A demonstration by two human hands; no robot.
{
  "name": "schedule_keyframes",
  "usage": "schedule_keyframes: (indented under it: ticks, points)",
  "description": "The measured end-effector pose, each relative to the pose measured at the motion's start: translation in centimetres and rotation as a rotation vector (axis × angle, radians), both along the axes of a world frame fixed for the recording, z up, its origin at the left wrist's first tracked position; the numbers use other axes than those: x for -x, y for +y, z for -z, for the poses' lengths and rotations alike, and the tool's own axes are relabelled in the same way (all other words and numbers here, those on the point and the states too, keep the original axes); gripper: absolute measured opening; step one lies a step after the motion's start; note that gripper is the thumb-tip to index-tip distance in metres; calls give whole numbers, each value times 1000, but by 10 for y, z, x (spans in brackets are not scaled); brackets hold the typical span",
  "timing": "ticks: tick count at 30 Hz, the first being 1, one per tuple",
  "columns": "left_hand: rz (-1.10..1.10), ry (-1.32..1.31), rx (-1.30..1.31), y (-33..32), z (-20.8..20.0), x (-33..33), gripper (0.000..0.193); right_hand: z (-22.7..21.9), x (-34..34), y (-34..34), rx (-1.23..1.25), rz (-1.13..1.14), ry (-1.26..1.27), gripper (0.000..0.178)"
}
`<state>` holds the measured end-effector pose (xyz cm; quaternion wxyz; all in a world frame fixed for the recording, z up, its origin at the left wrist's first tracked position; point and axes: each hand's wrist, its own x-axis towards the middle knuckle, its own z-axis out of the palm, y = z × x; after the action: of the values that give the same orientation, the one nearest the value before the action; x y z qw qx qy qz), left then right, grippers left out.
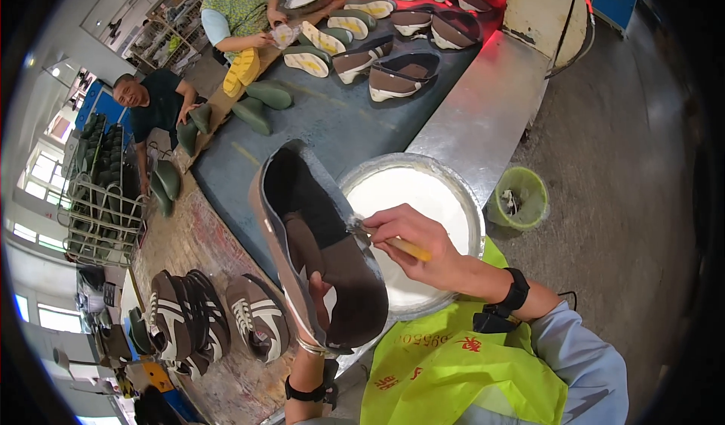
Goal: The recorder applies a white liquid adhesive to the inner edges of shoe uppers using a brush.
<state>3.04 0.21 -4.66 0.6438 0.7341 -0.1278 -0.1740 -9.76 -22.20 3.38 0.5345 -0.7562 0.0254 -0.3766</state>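
working over a round grey metal basin (477, 225) of white liquid (423, 187); gripping a dark brown fabric shoe upper (332, 247) at its left side with curled, partly hidden left fingers (319, 295); touching a yellow-handled brush (410, 249) to the upper's edge with right fingers (385, 217) pinched around it.

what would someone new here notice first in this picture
Probably the big brown shoe upper at the centre, held by the left fingers, while the right fingers hold a yellow-handled brush at its edge. Just behind it sits a round basin of bright white liquid. At the top, slightly right of centre, a red glow lights the far end of the dark work surface.
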Motion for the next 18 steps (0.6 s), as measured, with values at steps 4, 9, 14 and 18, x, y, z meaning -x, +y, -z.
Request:
schedule_keyframes:
  ticks: [4,9,14,18]
  points:
    - [-22,241,35,22,63,-24,44,14,11,16,-229,-129,32,16]
    - [-206,-73,135,-37,-8,-4,43,20,41,27,-536,-314,199,14]
    - [-225,-123,181,-41,-17,9,43,-1,42,17,-733,-547,328,14]
    - [-260,-172,223,-43,-24,19,43,24,36,22,-763,-365,279,14]
